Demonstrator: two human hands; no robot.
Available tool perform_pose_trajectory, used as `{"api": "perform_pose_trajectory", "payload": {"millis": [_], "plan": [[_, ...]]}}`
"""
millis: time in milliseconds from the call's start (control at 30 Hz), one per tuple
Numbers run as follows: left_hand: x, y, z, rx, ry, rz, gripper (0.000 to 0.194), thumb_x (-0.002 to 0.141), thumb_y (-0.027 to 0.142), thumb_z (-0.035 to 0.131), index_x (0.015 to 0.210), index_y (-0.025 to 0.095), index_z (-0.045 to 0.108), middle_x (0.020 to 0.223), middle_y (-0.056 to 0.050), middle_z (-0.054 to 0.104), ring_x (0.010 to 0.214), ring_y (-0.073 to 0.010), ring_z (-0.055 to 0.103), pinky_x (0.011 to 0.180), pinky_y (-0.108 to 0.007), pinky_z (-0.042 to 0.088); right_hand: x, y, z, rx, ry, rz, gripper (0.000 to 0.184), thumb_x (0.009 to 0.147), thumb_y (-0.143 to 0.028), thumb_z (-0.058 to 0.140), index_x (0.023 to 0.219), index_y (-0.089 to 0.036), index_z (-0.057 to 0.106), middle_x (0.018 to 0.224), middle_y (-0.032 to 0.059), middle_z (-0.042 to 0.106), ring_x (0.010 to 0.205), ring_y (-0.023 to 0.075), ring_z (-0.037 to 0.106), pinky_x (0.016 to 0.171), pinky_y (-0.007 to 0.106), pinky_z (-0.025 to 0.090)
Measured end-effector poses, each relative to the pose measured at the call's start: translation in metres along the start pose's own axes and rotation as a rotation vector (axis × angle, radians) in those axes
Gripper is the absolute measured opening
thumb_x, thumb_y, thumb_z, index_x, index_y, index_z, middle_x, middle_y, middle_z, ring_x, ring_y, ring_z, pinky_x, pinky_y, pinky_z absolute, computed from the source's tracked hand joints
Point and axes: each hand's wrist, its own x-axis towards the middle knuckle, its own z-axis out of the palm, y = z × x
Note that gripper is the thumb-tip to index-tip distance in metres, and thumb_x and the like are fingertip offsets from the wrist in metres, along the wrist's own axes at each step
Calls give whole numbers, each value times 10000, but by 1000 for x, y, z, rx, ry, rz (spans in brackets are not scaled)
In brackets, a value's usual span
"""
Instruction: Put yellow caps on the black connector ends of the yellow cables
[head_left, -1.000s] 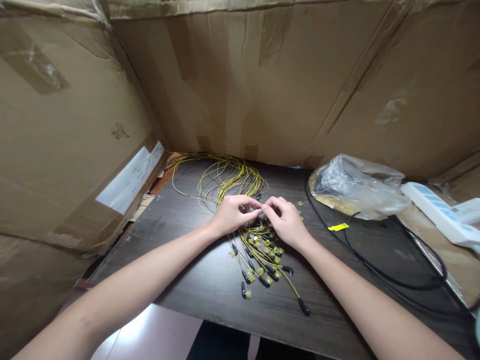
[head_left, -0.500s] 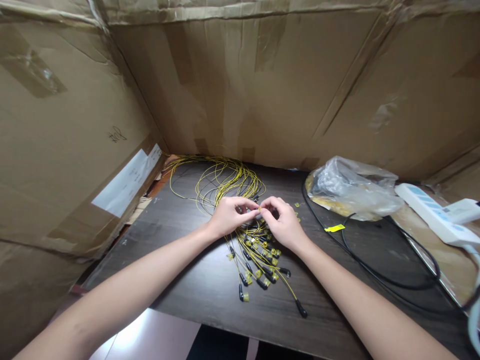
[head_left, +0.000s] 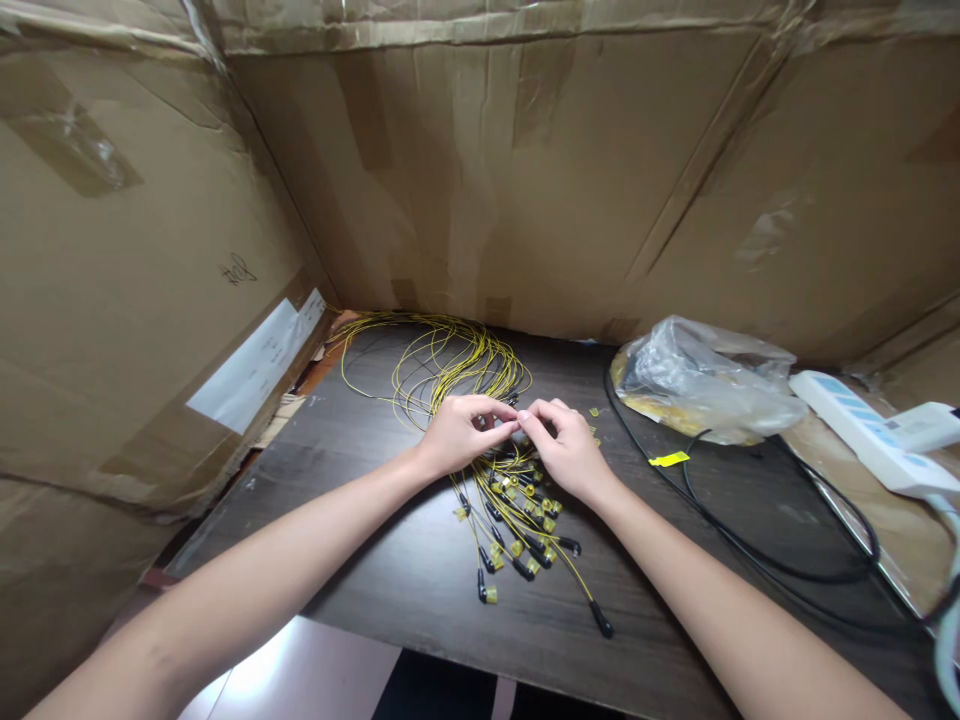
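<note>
My left hand (head_left: 466, 432) and my right hand (head_left: 562, 445) meet fingertip to fingertip above a bundle of thin yellow and black cables (head_left: 480, 365). Both hands are closed in a pinch, and their fingertips cover whatever sits between them. Below the hands the cable ends fan out toward me, many with black angled connectors (head_left: 602, 618) and small clear-yellow caps (head_left: 491, 595). One connector at the front right shows no cap. A few loose yellow caps (head_left: 594, 412) lie just beyond my right hand.
The dark wood-grain table (head_left: 390, 560) is walled by cardboard (head_left: 480, 180) at the back and left. At the right lie a crumpled clear plastic bag (head_left: 705, 380), a black cord (head_left: 720, 530) with a yellow tag (head_left: 669, 458), and a white power strip (head_left: 862, 425).
My right thumb and fingers have shifted slightly at the pinch, and the yellow bit seen between the fingertips is now covered. The cables lie as before.
</note>
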Motion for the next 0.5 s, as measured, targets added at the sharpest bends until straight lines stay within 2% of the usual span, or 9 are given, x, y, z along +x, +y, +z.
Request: {"api": "perform_pose_trajectory", "payload": {"millis": [200, 400, 500], "plan": [[1, 0, -1, -1, -25, -10, 121, 842, 248, 725, 886, 152, 785, 758, -33, 743, 589, -94, 577, 578, -205, 454, 0, 0, 1, 10, 31, -15, 172, 898, -298, 502, 765, -216, 572, 767, 18, 637, 764, 200, 546, 752, 342, 369], [0, -1, -1, 25, -17, 8, 102, 823, 211, 732, 884, 150, 785, 711, -17, 720, 569, -86, 563, 567, -195, 444, 1, 1, 2, -58, -17, -16, 383, 971, -355, 429, 616, -218, 478, 614, 15, 562, 708, 198, 505, 707, 337, 344], [0, 0, -1, 35, -15, -1, 97, 823, 206, 728, 881, 151, 782, 730, -18, 725, 576, -86, 563, 575, -197, 447, 0, 1, 2, -43, -8, -10, 358, 971, -362, 437, 653, -218, 516, 653, 17, 593, 727, 201, 520, 725, 338, 351]]}}
